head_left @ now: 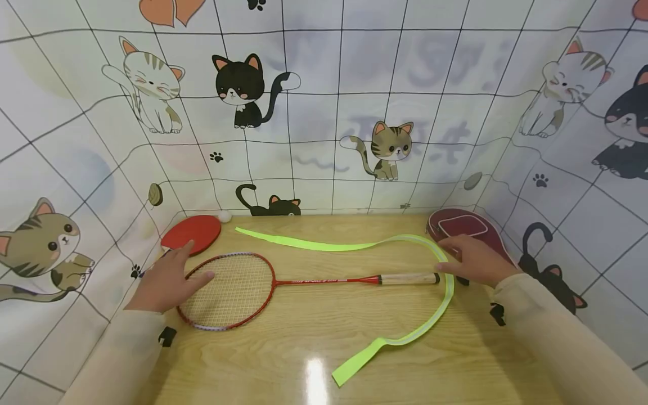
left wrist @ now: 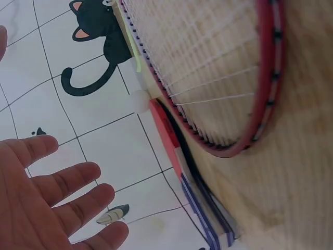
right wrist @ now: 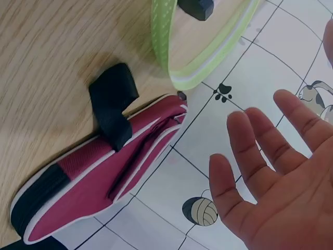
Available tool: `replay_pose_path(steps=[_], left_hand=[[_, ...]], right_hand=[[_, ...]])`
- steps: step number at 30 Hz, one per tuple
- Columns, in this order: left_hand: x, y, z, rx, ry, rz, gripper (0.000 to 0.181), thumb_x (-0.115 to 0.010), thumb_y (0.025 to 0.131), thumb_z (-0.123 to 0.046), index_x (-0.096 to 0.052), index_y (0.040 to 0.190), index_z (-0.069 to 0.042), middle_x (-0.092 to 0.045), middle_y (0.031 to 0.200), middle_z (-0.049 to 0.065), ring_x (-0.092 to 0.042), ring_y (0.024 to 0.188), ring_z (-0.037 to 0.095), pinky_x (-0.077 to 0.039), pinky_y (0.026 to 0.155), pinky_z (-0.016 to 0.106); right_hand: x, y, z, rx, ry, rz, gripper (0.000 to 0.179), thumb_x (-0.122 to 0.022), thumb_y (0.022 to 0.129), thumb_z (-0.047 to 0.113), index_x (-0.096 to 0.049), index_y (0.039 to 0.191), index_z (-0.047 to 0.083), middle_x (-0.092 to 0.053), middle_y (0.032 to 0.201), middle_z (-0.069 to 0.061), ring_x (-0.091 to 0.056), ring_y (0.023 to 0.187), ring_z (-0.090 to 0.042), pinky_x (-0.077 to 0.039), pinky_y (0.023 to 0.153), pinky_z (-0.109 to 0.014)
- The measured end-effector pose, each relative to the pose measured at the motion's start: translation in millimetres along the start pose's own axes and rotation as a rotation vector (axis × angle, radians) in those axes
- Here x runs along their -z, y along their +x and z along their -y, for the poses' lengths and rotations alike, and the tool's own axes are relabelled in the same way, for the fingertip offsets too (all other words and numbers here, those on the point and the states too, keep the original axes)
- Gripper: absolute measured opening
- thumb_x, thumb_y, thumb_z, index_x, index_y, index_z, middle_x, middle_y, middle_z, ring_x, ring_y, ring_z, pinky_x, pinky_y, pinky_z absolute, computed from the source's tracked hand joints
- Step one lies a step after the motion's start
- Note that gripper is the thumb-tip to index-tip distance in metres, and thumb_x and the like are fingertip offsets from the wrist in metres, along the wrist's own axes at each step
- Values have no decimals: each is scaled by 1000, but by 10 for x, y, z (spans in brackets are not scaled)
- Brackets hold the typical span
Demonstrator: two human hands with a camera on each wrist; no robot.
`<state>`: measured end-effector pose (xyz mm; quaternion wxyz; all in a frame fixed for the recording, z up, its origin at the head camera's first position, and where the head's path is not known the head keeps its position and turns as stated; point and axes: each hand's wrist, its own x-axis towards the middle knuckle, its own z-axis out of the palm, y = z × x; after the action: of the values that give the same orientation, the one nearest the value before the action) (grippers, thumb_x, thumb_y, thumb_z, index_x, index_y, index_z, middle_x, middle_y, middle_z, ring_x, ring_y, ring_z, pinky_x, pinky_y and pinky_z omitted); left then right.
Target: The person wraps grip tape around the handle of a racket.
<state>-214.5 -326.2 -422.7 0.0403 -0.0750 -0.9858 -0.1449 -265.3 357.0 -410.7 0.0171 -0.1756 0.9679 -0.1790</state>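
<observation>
A badminton racket (head_left: 407, 279) with a red shaft and pale grip lies flat across the wooden table. Around its grip end curves a neon-yellow strap (head_left: 324, 246), its two ends reaching leftward. My left hand (head_left: 164, 281) hovers over the left edge of the racket head, fingers spread and holding nothing. In the left wrist view, the racket's rim (left wrist: 271, 78) appears beyond my fingers (left wrist: 73, 179). My right hand (head_left: 476, 261), also holding nothing, is above the strap's bend beside a maroon paddle case (head_left: 463, 225). The right wrist view shows its fingers (right wrist: 250, 151) apart from the case (right wrist: 88, 182).
A red table-tennis paddle (head_left: 194, 232) lies at the back left, with a white ball (head_left: 224, 216) by the wall. A black strap (right wrist: 112, 99) sticks out from the case. Cat-patterned cloth walls (head_left: 314, 112) enclose the table (head_left: 253, 365) at the back and sides.
</observation>
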Motion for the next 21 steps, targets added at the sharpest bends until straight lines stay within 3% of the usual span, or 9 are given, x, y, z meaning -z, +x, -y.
replay_pose_path(steps=[7,13,16,21], left_hand=[[-75,-70,97,33,-42,56,108,-59,97,-69,-23,163,9,-36,161,37,-36,144,59,-39,107,76],[-161,-112,165,40,-77,68,103,-63,98,-64,-28,159,12,-38,158,39,-38,143,59,-38,111,74],[-200,-122,210,49,-94,89,102,-64,98,-62,-31,158,13,-40,156,40,-38,142,60,-37,111,74],[-243,-131,264,68,-102,112,102,-64,98,-62,-32,156,15,-42,152,43,-41,140,62,-39,110,73]], right_hand=[[-81,45,32,9,56,36,74,-81,91,48,-60,142,-2,-63,139,-28,-66,116,-47,-55,94,-62],[-193,94,35,39,85,74,69,-84,89,43,-64,139,0,-69,126,-26,-71,91,-24,-58,79,-43],[-233,116,51,50,79,89,66,-85,89,42,-65,138,1,-69,125,-24,-70,94,-23,-57,80,-40],[-267,144,125,26,71,139,62,-83,92,40,-65,140,5,-68,127,-21,-69,108,-30,-56,87,-46]])
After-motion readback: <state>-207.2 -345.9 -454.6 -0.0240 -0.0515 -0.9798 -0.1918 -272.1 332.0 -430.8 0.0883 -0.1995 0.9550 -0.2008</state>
